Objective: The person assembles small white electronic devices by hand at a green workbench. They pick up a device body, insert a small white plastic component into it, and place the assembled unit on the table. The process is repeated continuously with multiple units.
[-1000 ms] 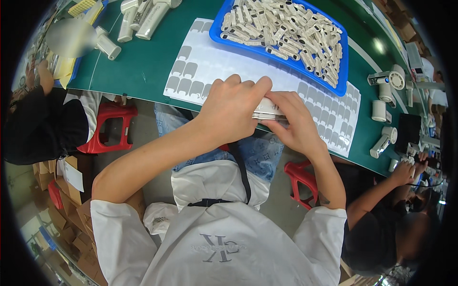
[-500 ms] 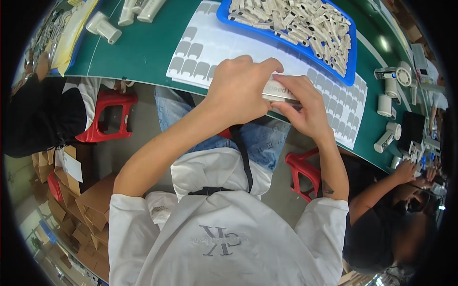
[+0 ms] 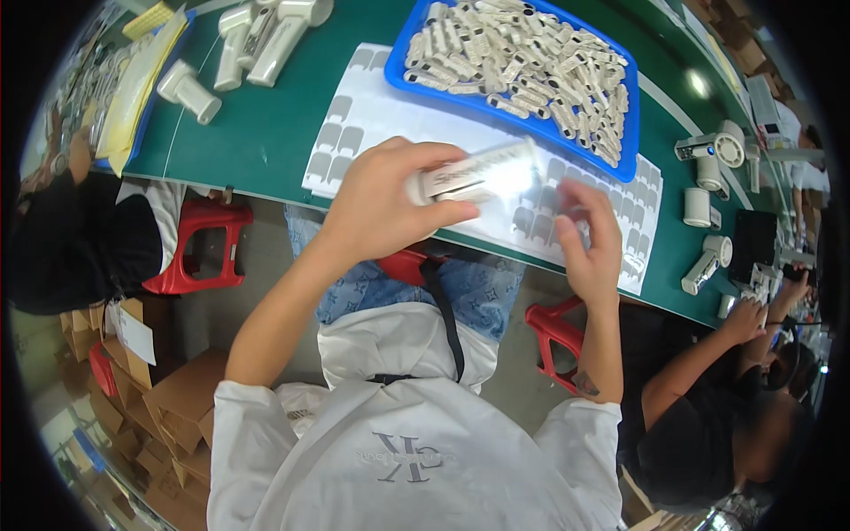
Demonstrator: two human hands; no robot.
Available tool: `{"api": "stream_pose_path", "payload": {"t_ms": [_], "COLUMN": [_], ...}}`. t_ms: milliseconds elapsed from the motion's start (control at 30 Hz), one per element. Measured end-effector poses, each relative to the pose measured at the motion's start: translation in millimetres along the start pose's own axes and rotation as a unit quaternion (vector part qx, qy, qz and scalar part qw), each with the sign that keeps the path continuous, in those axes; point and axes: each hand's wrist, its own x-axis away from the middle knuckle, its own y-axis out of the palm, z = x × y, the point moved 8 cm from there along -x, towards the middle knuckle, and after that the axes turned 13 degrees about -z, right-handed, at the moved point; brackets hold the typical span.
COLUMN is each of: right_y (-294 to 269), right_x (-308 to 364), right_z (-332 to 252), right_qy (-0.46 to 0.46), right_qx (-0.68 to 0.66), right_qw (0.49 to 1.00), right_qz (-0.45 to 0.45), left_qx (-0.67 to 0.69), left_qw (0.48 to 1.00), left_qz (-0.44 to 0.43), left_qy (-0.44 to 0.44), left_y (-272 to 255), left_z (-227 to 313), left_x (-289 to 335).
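Observation:
My left hand (image 3: 381, 199) is closed around one end of a white plastic device housing (image 3: 482, 173), an oblong piece with lettering on its side. The housing points to the right and is smeared by motion, with a bright glare at its far end. Apart from it, to the right, my right hand (image 3: 591, 232) is raised with fingers spread and slightly blurred; nothing shows in it. Under both hands lie white sheets (image 3: 549, 221) printed with rows of grey rounded shapes. Just beyond stands a blue tray (image 3: 631, 106) heaped with small off-white elongated parts (image 3: 522, 66).
Several white handheld devices (image 3: 282, 40) lie at the far left of the green table (image 3: 257, 150), more (image 3: 708, 265) at the right. Red stools (image 3: 199, 248) stand below the edge. Co-workers sit on either side; the right one's hands (image 3: 751, 317) are at work. Cardboard boxes (image 3: 186, 398) stand lower left.
My right hand has let go of the housing and moved off to the right. My left hand has drawn left with the housing, whose lettered side is now more exposed. The view has shifted slightly.

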Motion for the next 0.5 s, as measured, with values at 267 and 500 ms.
{"api": "stream_pose_path", "payload": {"t_ms": [267, 500], "right_y": [20.1, 20.6], "right_x": [0.2, 1.0], "right_z": [-22.8, -21.1], "right_qy": [-0.001, 0.006], "right_qx": [0.198, 0.181], "right_qw": [0.979, 0.983], "right_qz": [-0.039, -0.013], "left_qx": [0.199, 0.299], "left_qw": [0.974, 0.946], "left_qz": [0.111, 0.127], "left_qy": [0.003, -0.015], "left_y": [-7.9, 4.1], "left_z": [-22.6, -38.3], "left_x": [10.2, 13.1]}}
